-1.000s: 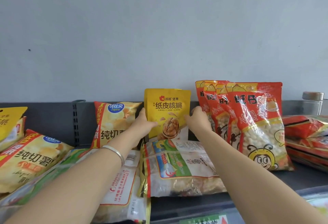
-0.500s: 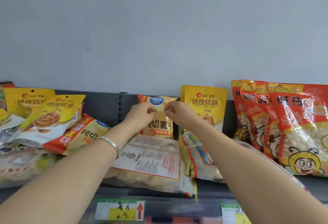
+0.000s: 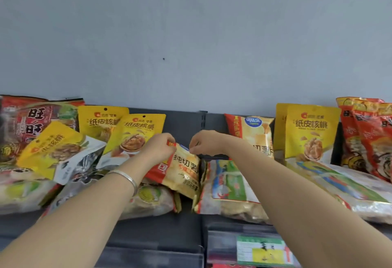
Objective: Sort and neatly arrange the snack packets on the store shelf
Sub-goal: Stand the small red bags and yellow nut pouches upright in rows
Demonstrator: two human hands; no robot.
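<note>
A yellow-and-red potato chip packet (image 3: 184,171) leans tilted in the middle of the dark shelf (image 3: 161,231). My left hand (image 3: 158,147) pinches its top left corner and my right hand (image 3: 204,143) pinches its top right edge. A matching chip packet (image 3: 253,134) stands upright against the shelf back just to the right. Yellow walnut packets (image 3: 307,131) stand further right, and more yellow walnut packets (image 3: 135,134) lean untidily at the left.
Clear bags with green and blue labels (image 3: 231,191) lie flat along the shelf front. Red packets with a bee cartoon (image 3: 369,140) stand at far right, and a red packet (image 3: 25,123) at far left. A price tag (image 3: 261,253) hangs on the shelf edge.
The view has swung left along the shelf. Both hands left the upright chip packet and now pinch the top of the tilted chip packet further left.
</note>
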